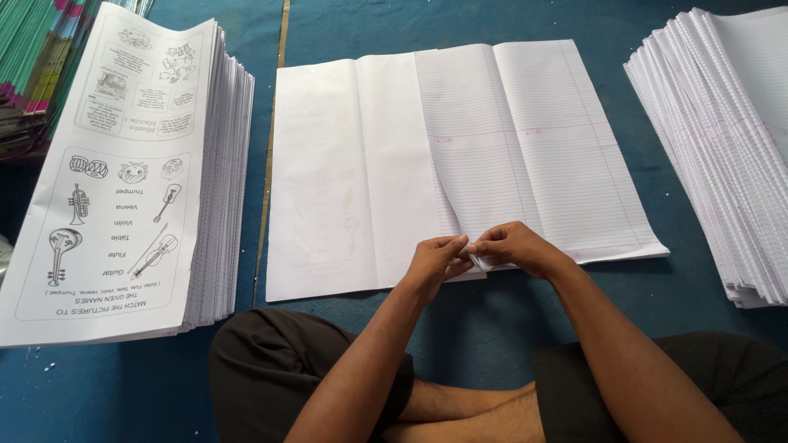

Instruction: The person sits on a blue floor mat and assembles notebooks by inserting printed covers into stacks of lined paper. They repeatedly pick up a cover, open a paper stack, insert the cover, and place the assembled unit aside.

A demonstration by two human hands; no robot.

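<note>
A large ruled sheet (525, 148) lies flat on the blue floor in front of me, partly overlapping a blank white sheet (345, 172) whose faint print shows through. My left hand (439, 256) and my right hand (513, 246) meet at the near edge of the ruled sheet. Both pinch its bottom edge near the centre fold, lifting it slightly off the floor. My crossed legs sit just below my forearms.
A tall stack of printed sheets with instrument drawings (123, 164) stands at the left. A fanned stack of ruled sheets (722, 139) lies at the right. Coloured booklets (33, 57) are piled at the far left. The blue floor (476, 328) shows between them.
</note>
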